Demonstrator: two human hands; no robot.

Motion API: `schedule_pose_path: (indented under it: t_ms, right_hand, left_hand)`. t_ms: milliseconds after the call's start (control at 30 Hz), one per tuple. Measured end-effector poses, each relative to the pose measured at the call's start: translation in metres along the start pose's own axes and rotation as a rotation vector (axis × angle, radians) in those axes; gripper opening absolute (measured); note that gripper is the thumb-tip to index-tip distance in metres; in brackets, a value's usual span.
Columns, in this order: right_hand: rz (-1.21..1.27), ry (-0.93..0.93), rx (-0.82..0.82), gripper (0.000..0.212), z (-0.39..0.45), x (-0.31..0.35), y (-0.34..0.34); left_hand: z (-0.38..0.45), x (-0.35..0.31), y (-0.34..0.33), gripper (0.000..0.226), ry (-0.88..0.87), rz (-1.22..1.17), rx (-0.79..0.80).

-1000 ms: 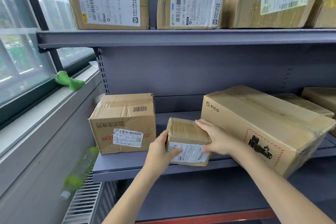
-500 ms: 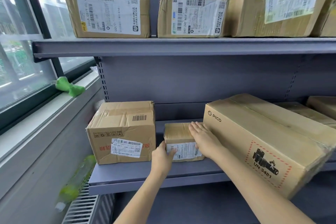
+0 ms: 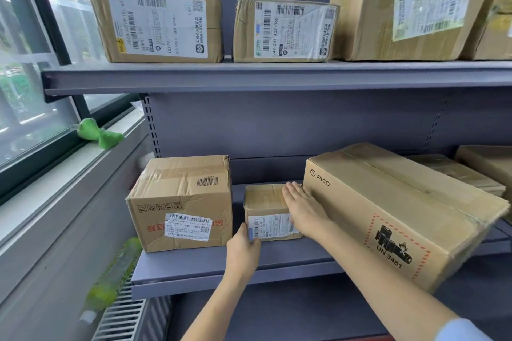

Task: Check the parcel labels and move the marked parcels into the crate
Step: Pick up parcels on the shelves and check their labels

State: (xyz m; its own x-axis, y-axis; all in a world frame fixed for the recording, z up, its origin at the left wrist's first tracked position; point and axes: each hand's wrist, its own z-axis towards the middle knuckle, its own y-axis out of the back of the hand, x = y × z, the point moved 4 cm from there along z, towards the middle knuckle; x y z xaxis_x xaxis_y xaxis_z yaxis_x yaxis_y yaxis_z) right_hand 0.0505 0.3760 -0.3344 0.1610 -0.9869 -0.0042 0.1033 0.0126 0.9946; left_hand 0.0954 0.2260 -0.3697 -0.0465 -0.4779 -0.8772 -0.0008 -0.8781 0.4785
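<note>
The small brown cardboard parcel (image 3: 266, 202) sits on the lower grey metal shelf (image 3: 194, 268), its white label facing the person so it can be read, its long axis running back into the shelf. The right hand (image 3: 303, 210) lies flat on top, fingers straight; the left hand (image 3: 242, 250) just below pinches its near left corner.

Both arms extended forward and up from the bottom of view, bare to the forearm; pale sleeve edge visible at right upper arm. Left hand (image 3: 243, 250) raised, back toward camera, thumb upright, remaining fingers hidden behind the hand. Right hand (image 3: 303, 210) palm down, fingers straight and together, pointing away and slightly left, wrist level. Right forearm crossing diagonally from lower right. Hands close together, not touching.
</note>
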Motion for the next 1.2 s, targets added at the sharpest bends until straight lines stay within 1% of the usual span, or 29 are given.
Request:
schedule_pose_path:
  t_ms: [67, 167, 233, 367, 467, 633, 733, 867, 900, 1000, 1133, 1200]
  right_hand:
    - [0.062, -0.059, -0.053, 0.079, -0.012, 0.0, 0.004]
    - [0.15, -0.102, -0.087, 0.08, -0.041, 0.002, 0.01]
    - [0.19, -0.117, -0.117, 0.079, -0.064, 0.003, 0.017]
    - [0.206, -0.112, -0.178, 0.079, -0.095, 0.001, 0.039]
    - [0.176, -0.1, -0.255, 0.077, -0.122, -0.016, 0.061]
    - [0.194, -0.122, -0.351, 0.075, -0.174, -0.074, 0.083]
    - [0.257, -0.151, -0.362, 0.076, -0.202, -0.119, 0.084]
    - [0.342, -0.16, -0.376, 0.089, -0.234, -0.18, 0.073]
    - [0.374, -0.176, -0.366, 0.088, -0.24, -0.196, 0.069]
    - [0.507, -0.252, -0.342, 0.081, -0.248, -0.243, 0.059]
    - [0.751, -0.439, -0.358, 0.09, -0.241, -0.293, 0.045]
    - [0.916, -0.547, -0.339, 0.089, -0.232, -0.31, 0.039]
  left_hand:
    - [-0.007, 0.0, 0.003, 0.02, -0.006, -0.021, -0.021]
    - [-0.015, 0.009, 0.0, 0.04, 0.016, -0.076, -0.021]
    - [-0.024, 0.007, -0.006, 0.048, 0.032, -0.097, 0.011]
    - [-0.04, -0.009, -0.019, 0.05, -0.032, -0.157, 0.035]
    - [-0.049, -0.024, -0.035, 0.05, -0.075, -0.188, 0.03]
    - [-0.065, -0.06, -0.076, 0.048, -0.131, -0.153, 0.034]
    - [-0.074, -0.083, -0.104, 0.047, -0.156, -0.145, 0.024]
    - [-0.094, -0.111, -0.135, 0.042, -0.145, -0.187, -0.067]
    - [-0.099, -0.116, -0.143, 0.041, -0.133, -0.21, -0.087]
    - [-0.114, -0.126, -0.165, 0.043, -0.104, -0.258, -0.105]
    - [-0.126, -0.142, -0.178, 0.057, -0.134, -0.229, -0.096]
    - [-0.13, -0.158, -0.178, 0.061, -0.155, -0.245, -0.077]
